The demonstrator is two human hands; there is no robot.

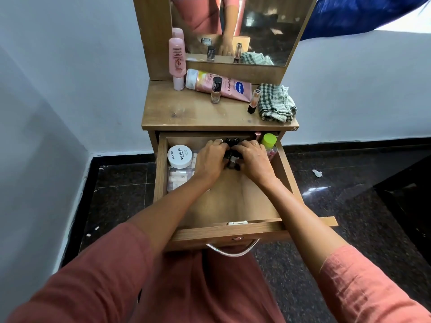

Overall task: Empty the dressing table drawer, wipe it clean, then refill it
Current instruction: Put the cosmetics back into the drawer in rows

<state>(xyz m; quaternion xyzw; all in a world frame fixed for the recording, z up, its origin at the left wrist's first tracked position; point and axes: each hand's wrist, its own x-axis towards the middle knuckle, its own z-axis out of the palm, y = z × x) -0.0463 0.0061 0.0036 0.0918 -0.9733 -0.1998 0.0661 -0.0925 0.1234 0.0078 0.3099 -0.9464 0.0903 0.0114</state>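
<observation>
We found the drawer [233, 201] pulled fully out, with both hands inside it toward the back. The left hand [211, 159] and right hand [253, 159] were cupped toward each other, fingers curled round a cluster of small dark-capped bottles [232, 160] between them, in our judgement to lift several at once. A white jar [180, 156] lay just left of the left hand, a green cap [269, 139] just beyond the right. The checked cloth [276, 102] sat folded on the tabletop [186, 113] near a Vaseline tube [224, 86], presumably staged for wiping.
</observation>
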